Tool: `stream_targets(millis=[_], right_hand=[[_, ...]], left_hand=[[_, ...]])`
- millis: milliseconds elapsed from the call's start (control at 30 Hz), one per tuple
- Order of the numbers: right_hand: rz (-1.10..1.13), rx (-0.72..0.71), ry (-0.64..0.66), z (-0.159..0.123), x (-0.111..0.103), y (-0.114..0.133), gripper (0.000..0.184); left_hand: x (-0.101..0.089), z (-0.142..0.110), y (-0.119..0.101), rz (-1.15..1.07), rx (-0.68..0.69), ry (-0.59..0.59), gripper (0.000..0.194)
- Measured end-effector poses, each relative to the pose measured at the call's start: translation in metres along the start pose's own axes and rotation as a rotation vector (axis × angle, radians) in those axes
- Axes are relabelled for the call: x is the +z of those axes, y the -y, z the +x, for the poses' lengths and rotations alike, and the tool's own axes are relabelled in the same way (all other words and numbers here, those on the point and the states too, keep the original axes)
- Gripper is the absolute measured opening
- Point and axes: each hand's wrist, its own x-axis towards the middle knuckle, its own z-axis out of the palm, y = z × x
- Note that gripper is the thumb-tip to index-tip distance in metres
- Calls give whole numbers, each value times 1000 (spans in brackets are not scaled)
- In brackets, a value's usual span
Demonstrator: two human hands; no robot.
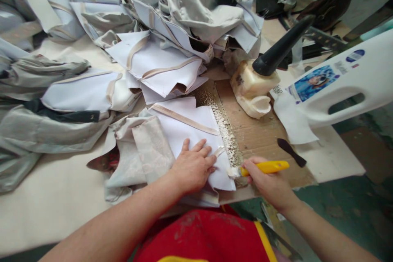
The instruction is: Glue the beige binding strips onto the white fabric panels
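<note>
My left hand [193,168] lies flat with its fingers spread on a white sheet-like piece [187,118] that has a beige strip [184,118] across it. Grey lining fabric [138,151] is bunched to the left of that hand. My right hand [267,180] is closed around the yellow handle of a brush [272,167]. The brush's whitish tip touches or sits just at the right edge of the white piece. Beneath that edge runs a crusty, glue-like spattered band on brown cardboard [245,131].
Beyond the cardboard stand a stained, cut-open plastic container [245,82] with a black cone-shaped piece [282,49] on it, and a white jug [337,86] lying tilted. A dark flat strip [291,152] lies at right. Piled white and grey pieces [172,65] cover the table's back and left.
</note>
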Motion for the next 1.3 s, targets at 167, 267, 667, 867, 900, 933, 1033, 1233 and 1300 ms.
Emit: stream_targets(millis=[167, 267, 667, 867, 900, 933, 1033, 1233, 1300], right_hand=[[-24, -126, -79, 16, 9, 3, 30], [-37, -99, -20, -7, 13, 0, 34], [13, -74, -39, -47, 3, -10, 33], [-9, -110, -103, -60, -5, -17, 30], [-5, -120, -141, -61, -6, -17, 27], [2, -134, -157, -60, -7, -17, 25], [24, -202, -65, -55, -1, -17, 28], [-34, -175, -54, -61, -9, -29, 30], [-8, -155, -133, -66, -18, -29, 26]], left_hand=[[-3, 2, -4, 22, -18, 9, 31], [-2, 3, -5, 36, -25, 10, 33], [3, 2, -5, 88, -12, -16, 35], [5, 0, -5, 92, -7, -37, 34], [5, 0, -5, 94, -9, -42, 34], [5, 0, -5, 95, -12, -46, 35], [4, 1, -7, 103, -24, -49, 37], [18, -26, -14, 219, -27, -240, 42], [32, -47, -13, 255, 56, -325, 43]])
